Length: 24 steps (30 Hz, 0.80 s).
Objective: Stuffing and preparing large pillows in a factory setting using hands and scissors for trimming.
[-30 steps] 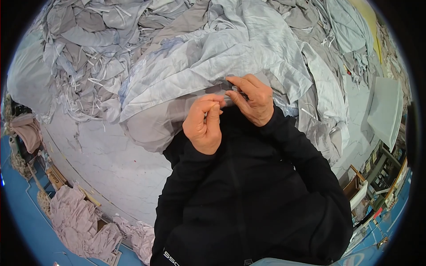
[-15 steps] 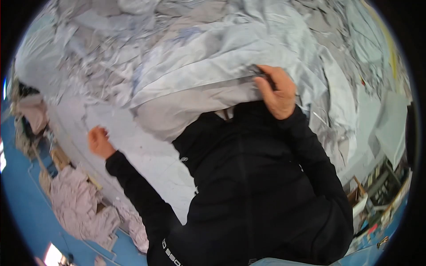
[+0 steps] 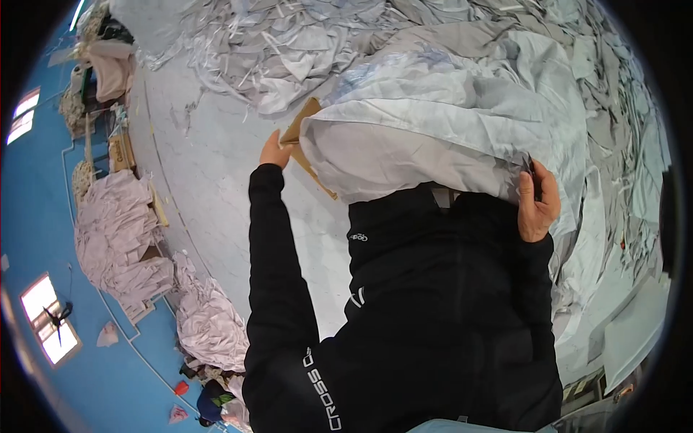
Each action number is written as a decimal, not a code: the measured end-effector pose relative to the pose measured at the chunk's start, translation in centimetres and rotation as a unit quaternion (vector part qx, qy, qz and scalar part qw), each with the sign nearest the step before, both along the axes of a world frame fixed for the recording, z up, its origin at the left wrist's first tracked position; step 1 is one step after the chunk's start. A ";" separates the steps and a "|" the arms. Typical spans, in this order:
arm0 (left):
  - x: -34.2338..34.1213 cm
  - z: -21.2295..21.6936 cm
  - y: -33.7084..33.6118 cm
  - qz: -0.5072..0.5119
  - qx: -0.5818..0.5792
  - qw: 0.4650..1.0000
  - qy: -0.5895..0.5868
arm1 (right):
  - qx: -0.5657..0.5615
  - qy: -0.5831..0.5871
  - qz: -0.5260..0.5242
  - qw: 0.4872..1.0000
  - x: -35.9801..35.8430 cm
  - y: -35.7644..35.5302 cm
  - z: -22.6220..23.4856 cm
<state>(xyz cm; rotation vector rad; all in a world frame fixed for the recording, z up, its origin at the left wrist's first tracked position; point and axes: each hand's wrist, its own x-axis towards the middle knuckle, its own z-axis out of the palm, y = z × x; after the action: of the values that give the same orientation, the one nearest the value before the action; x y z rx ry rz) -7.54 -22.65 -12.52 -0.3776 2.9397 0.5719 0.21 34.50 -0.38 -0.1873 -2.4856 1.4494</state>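
Observation:
My left hand [image 3: 276, 150] is closed on the edge of a brown cardboard sheet [image 3: 312, 173] at the left end of a layered white and pale grey cloth [image 3: 419, 155]. Most of the cardboard is hidden by the cloth. My right hand [image 3: 540, 206] is at the cloth's right end, thumb and fingers closed round a small dark object [image 3: 529, 167] whose kind I cannot make out. The cloth lies across the table in front of my body, its grey part nearer me and a white fold behind it.
Heaped white and grey cloth strips [image 3: 281, 58] cover the far side of the pale table [image 3: 209, 166]. More cloth hangs in folds on the right [image 3: 628, 144]. Beyond the table's left edge, pinkish cloth piles [image 3: 115, 231] stand over a blue floor [image 3: 43, 187]. A person [image 3: 213, 400] is at lower left.
My left hand has moved from the bare table to the cloth's left end and now grips the cardboard, which has come into sight. The whole view has shifted; my right hand still holds the dark object.

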 end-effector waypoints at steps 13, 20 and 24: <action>3.3 18.9 34.9 -0.036 0.626 0.758 -0.179 | -0.159 -0.077 -0.071 0.982 -0.6 -1.0 0.6; 2.1 11.1 41.2 0.194 0.729 0.611 -0.240 | 0.105 -0.074 -0.048 0.991 -1.8 -1.7 1.1; 3.0 11.6 42.6 0.197 0.686 0.682 -0.161 | 0.151 -0.126 -0.011 0.980 -2.3 -1.5 1.1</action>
<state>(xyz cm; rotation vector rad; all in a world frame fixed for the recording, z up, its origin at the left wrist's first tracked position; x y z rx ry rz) -4.56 19.96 -0.91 -0.7237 1.3603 2.1476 -2.12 33.01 0.69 -0.3558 -2.8566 1.0777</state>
